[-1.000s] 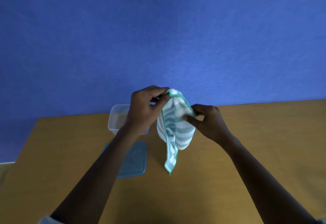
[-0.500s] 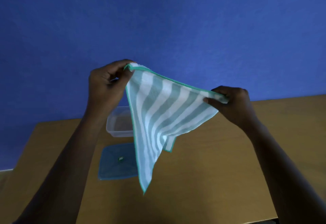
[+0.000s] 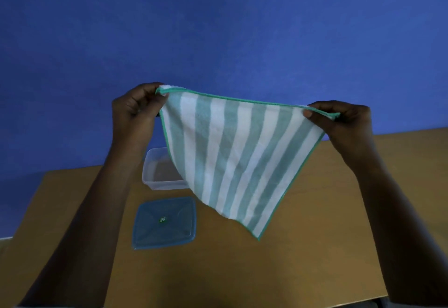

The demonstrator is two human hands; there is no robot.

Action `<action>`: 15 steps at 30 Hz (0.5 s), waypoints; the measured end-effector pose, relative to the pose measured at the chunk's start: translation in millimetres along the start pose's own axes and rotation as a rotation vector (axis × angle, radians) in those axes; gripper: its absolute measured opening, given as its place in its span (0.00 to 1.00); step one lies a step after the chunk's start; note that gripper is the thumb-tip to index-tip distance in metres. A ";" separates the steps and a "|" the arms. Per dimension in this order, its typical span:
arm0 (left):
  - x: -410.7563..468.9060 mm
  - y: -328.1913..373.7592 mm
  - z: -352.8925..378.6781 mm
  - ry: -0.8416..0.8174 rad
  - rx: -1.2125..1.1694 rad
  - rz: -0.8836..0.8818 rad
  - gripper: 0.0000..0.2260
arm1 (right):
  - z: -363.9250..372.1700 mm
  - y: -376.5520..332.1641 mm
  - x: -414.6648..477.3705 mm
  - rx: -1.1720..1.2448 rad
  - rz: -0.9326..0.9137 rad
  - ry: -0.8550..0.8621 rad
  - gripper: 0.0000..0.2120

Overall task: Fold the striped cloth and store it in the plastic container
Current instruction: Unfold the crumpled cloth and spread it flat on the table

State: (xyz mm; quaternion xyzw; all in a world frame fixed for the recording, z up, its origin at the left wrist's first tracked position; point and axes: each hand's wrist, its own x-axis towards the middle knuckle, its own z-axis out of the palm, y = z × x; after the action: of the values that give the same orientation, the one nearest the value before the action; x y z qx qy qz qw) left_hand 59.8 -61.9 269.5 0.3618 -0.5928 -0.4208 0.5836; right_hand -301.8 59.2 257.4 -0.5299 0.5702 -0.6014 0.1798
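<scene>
You have the striped cloth [image 3: 238, 160] lifted clear of the table [image 3: 315, 247], spread open in the air in front of you, with its green-trimmed top edge pulled fairly taut between your hands and sloping down a little toward your right. Below that edge the green and white stripes hang down to a single corner that points at the tabletop without touching it. Your left hand [image 3: 135, 111] has its fingers closed in a pinch on the upper left corner, the thumb pressed against the trim. Your right hand [image 3: 344, 121] is closed the same way on the upper right corner, with the thumb tip lying on the near face of the fabric. Behind the cloth's lower left part stands the plastic container [image 3: 157, 174], clear, open and sitting on the table; the cloth hides its right side. Nearer to you than the container, the blue lid [image 3: 164, 223] lies flat on the wood, apart from both container and cloth.
</scene>
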 end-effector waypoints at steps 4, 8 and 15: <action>9.8 -12.3 14.6 -0.005 0.063 -0.045 0.07 | 0.5 12.1 6.6 0.056 0.063 0.031 0.02; 24.0 -27.5 30.9 0.043 -0.026 -0.258 0.09 | 2.6 29.5 19.8 0.096 0.180 0.109 0.06; 47.6 -31.7 55.4 0.101 -0.179 -0.274 0.10 | -0.8 31.8 44.6 0.326 0.214 0.267 0.03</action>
State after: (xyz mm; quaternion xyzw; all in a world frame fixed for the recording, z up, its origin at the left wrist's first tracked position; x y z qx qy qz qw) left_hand -0.1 -113.6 260.6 0.4066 -0.4680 -0.5288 0.5796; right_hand -331.5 13.9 248.9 -0.3461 0.5372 -0.7279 0.2485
